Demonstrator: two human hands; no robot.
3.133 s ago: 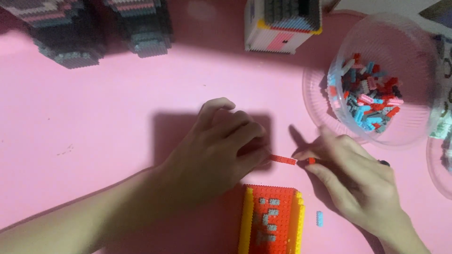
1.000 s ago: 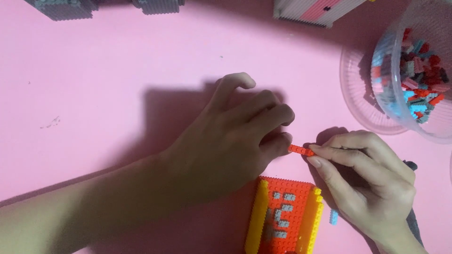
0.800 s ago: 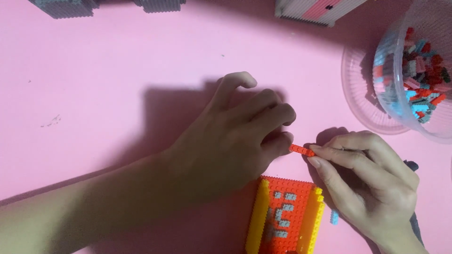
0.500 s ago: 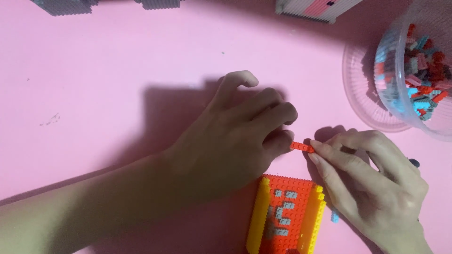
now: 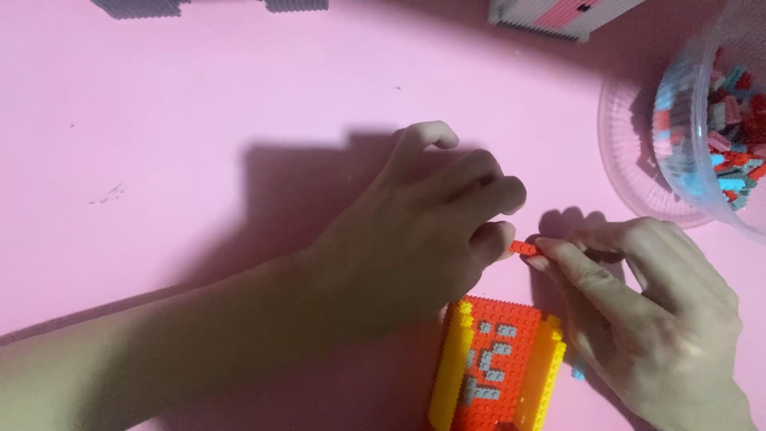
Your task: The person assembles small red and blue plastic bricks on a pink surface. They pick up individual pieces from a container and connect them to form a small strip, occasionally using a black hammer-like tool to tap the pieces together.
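Both hands, left hand (image 5: pixel 415 231) and right hand (image 5: pixel 646 311), fingertips pinched on small red brick piece (image 5: pixel 524 248) between them.

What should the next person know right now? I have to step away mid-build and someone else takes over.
Left hand: fingers curled, tips on one end of the small red plastic brick strip.
Right hand: pinches the strip's other end.
Strip: held between both hands just above the pink tabletop, behind the orange studded plate with yellow side walls and grey bricks.
Spare bricks: clear plastic bowl of red, blue and grey bricks at far right.
Done: plate walled on two sides, grey pattern placed.
Left: the strip is not yet attached to anything.
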